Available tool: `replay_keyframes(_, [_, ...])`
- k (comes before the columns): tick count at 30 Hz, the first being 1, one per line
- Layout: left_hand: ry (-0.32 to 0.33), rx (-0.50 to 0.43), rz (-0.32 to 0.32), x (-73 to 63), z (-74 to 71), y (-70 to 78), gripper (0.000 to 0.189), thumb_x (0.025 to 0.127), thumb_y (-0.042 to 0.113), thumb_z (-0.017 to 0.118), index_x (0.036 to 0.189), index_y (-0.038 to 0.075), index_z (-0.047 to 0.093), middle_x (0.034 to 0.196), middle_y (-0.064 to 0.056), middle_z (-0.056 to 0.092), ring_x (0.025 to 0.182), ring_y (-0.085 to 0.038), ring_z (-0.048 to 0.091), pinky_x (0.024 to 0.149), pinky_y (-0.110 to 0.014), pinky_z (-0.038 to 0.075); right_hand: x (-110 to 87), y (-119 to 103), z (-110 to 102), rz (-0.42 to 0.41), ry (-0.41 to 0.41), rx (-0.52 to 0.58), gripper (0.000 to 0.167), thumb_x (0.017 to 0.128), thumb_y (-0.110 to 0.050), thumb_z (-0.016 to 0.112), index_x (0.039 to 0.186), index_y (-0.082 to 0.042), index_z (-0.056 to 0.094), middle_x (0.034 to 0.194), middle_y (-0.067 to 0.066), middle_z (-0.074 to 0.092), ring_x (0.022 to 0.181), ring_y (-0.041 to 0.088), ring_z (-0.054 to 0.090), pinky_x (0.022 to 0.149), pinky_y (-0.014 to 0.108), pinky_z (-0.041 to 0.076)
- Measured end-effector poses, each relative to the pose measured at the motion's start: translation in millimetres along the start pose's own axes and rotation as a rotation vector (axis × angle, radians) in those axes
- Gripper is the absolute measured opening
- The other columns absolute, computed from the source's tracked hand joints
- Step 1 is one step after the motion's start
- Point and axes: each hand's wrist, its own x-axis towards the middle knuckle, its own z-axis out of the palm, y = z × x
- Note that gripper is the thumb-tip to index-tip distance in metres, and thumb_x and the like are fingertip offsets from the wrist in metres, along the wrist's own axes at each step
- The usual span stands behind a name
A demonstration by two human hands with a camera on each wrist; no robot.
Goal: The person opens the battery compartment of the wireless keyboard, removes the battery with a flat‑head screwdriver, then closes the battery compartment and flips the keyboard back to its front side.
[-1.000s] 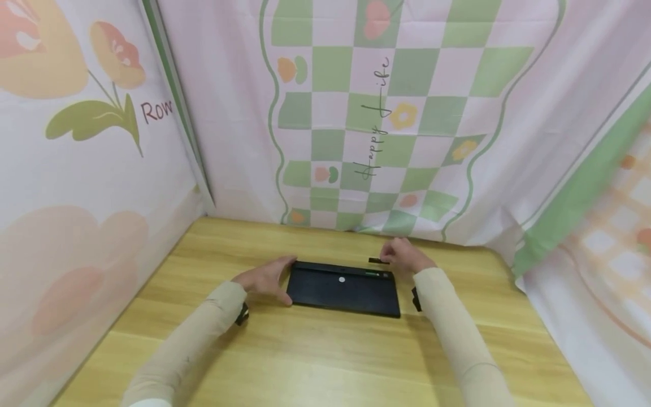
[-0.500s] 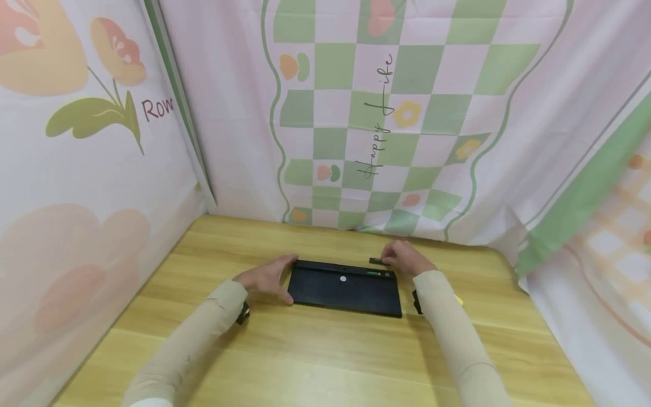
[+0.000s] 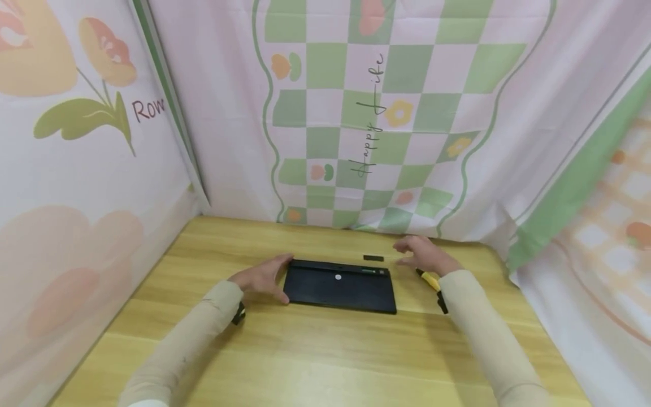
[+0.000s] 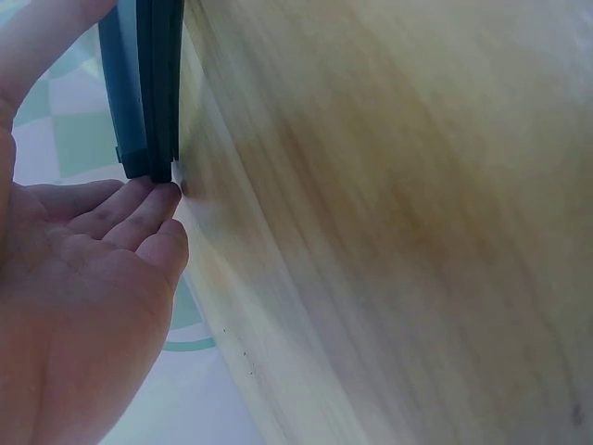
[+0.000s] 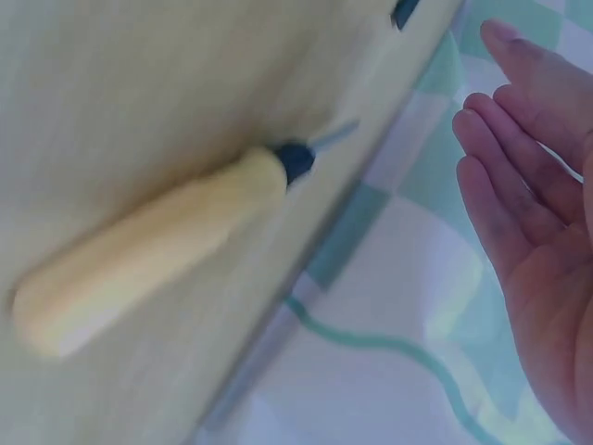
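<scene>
A flat black rectangular device (image 3: 325,294) lies on the wooden table, a raised bar along its far side. Near the bar's right end an open slot (image 3: 368,271) shows something green inside. My left hand (image 3: 258,278) holds the device's left end, thumb at the near corner and fingers at the far one; the left wrist view has the fingertips against the end of the bar (image 4: 157,102). My right hand (image 3: 427,255) hovers with relaxed fingers and nothing in them. Left of it, behind the device, lies a small black strip like a cover (image 3: 373,258).
A yellow-handled screwdriver (image 3: 429,280) lies beside my right wrist, its metal shaft showing in the right wrist view. Patterned curtains (image 3: 356,141) hang along the table's far edge, and a printed cloth wall (image 3: 91,226) borders its left side.
My right hand has let go of the small black strip and moved right, away from it. More of the screwdriver now shows. My left hand has stayed on the device.
</scene>
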Motion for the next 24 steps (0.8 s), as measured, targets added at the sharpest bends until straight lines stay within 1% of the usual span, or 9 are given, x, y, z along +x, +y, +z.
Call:
replay_keyframes(5, [0.001, -0.002, -0.001, -0.6, -0.5, -0.8, 0.126, 0.078, 0.026, 0.096, 0.170, 0.005, 0.012, 0.177, -0.018, 0.014, 0.164, -0.039, 0.018, 0.133, -0.057, 0.022, -27.5, 3.1, -12.3, -0.026, 0.033, -0.039, 0.046, 0.095, -0.016, 0.080, 0.130, 0.010, 0.067, 0.127, 0.028, 0.072, 0.115, 0.045, 0.069, 0.101, 0.060, 0.058])
replay_keyframes(11, [0.003, 0.001, -0.002, 0.5, 0.5, -2.6, 0.127, 0.077, 0.027, 0.097, 0.170, 0.005, 0.012, 0.177, -0.018, 0.015, 0.164, -0.039, 0.019, 0.134, -0.057, 0.022, -63.1, 13.4, -15.1, -0.009, 0.069, -0.026, 0.049, 0.093, -0.017, 0.081, 0.130, 0.012, 0.066, 0.123, 0.030, 0.072, 0.111, 0.046, 0.070, 0.098, 0.063, 0.058])
replay_keyframes(15, [0.003, -0.011, 0.004, 0.7, 0.8, -1.4, 0.127, 0.077, 0.027, 0.097, 0.170, 0.005, 0.013, 0.177, -0.019, 0.014, 0.164, -0.039, 0.018, 0.134, -0.057, 0.021, -86.2, 23.6, -10.3, 0.028, 0.090, -0.003, 0.050, 0.094, -0.018, 0.081, 0.130, 0.012, 0.066, 0.121, 0.029, 0.073, 0.110, 0.046, 0.069, 0.097, 0.064, 0.058])
replay_keyframes(18, [0.005, -0.020, 0.006, 0.0, 0.6, -0.4, 0.127, 0.077, 0.025, 0.097, 0.169, 0.004, 0.013, 0.177, -0.020, 0.014, 0.164, -0.040, 0.018, 0.134, -0.058, 0.021, -100.4, 32.5, -2.1, 0.058, 0.111, 0.014, 0.050, 0.093, -0.020, 0.081, 0.129, 0.011, 0.067, 0.120, 0.028, 0.073, 0.109, 0.045, 0.070, 0.095, 0.063, 0.059])
replay_keyframes(21, [0.004, -0.032, 0.004, -0.9, 0.4, 0.1, 0.127, 0.077, 0.024, 0.097, 0.169, 0.003, 0.012, 0.177, -0.020, 0.014, 0.164, -0.040, 0.017, 0.134, -0.058, 0.020, -109.3, 40.4, 8.6, 0.077, 0.132, 0.022, 0.051, 0.091, -0.022, 0.083, 0.127, 0.012, 0.067, 0.118, 0.029, 0.074, 0.107, 0.045, 0.071, 0.094, 0.063, 0.060])
replay_keyframes(24, [-0.001, -0.037, 0.003, -1.2, 0.5, 1.0, 0.127, 0.077, 0.023, 0.096, 0.169, 0.004, 0.012, 0.177, -0.019, 0.013, 0.164, -0.039, 0.016, 0.134, -0.057, 0.020, -112.5, 46.7, 19.5, 0.092, 0.166, 0.020, 0.049, 0.089, -0.021, 0.085, 0.123, 0.011, 0.069, 0.114, 0.027, 0.075, 0.103, 0.043, 0.073, 0.093, 0.061, 0.061])
